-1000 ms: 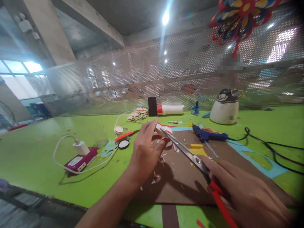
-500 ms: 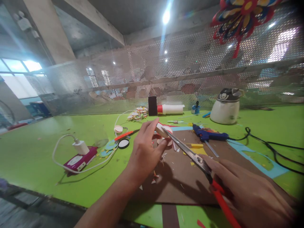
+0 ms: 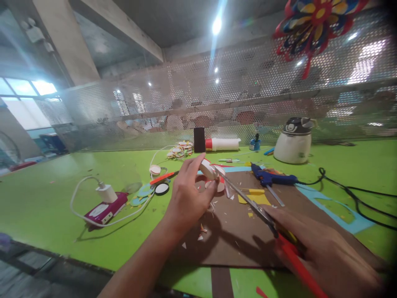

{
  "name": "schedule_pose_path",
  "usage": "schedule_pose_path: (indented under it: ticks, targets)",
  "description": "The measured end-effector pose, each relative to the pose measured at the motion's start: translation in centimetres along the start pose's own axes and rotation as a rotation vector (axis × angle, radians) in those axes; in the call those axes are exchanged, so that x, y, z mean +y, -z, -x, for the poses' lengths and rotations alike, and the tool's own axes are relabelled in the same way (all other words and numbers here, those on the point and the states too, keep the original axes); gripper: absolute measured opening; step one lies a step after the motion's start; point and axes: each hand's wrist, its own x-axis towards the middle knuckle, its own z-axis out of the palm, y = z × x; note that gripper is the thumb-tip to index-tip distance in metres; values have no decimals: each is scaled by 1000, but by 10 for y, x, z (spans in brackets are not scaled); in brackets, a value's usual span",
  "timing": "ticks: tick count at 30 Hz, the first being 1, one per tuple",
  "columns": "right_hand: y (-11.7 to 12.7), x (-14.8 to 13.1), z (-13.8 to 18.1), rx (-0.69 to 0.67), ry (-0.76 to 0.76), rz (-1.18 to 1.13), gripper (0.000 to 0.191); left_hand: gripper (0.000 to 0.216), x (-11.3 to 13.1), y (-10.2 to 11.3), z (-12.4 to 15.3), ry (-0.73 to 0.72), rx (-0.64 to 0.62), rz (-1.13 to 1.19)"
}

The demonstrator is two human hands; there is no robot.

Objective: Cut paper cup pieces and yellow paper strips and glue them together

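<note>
My left hand [image 3: 192, 188] pinches a small round white piece [image 3: 207, 169] between thumb and fingers, above a brown board [image 3: 229, 248]. My right hand [image 3: 322, 248] is wrapped round the red handles of a pair of scissors [image 3: 256, 209]. The blades point up and left, and their tips are at the edge of the white piece. Whether the tips touch it I cannot tell. Red and white round pieces lie just behind my left fingers, partly hidden. Yellow scraps [image 3: 256, 198] and small white clippings lie on the board beneath the blades.
A blue glue gun [image 3: 273, 176] with a black cord lies at the right, before a white bottle [image 3: 293, 142]. Left are a purple power strip [image 3: 105, 211], white cable, orange cutter [image 3: 163, 178] and black-rimmed disc [image 3: 161, 189]. Behind stand a phone-like dark block [image 3: 199, 140] and white roll [image 3: 225, 144].
The scissors have turned in my right hand, so the blades now show more edge-on. The white piece has tilted slightly in my left fingers.
</note>
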Motion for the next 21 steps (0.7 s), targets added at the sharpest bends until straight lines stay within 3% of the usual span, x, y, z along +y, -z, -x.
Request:
schedule_pose_path:
  ticks: [5,13,21]
  targets:
    - [3,-1,-3,26,-69,-7,28,51,-3,0,0,-9,31,52]
    - [-7,2,2,38,24,130,44,56,-4,0,1,-32,28,50]
    - [-9,1,3,-1,34,146,45,52,-5,0,2,-41,5,51]
